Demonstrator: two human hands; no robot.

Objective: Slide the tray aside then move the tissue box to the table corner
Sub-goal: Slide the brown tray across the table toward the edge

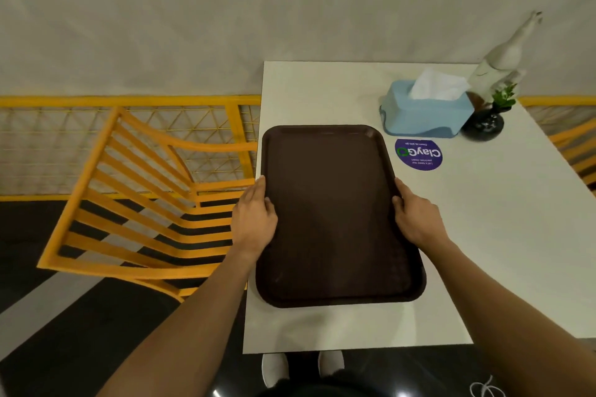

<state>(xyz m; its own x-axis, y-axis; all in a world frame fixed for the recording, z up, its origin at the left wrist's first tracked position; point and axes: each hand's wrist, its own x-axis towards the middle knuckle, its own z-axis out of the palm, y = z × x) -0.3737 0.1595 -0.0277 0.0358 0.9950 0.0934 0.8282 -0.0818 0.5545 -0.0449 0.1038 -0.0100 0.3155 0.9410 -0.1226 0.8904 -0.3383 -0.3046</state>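
Note:
A dark brown tray lies flat on the left side of the white table, its left rim along the table's left edge. My left hand grips the tray's left rim and my right hand grips its right rim, both around the middle of the long sides. A light blue tissue box with a white tissue sticking out stands behind the tray, toward the table's far right.
A small dark vase with a green sprig and a pale figurine stand just right of the tissue box. A purple round sticker is on the tabletop. An orange slatted chair stands left of the table, a yellow railing behind it.

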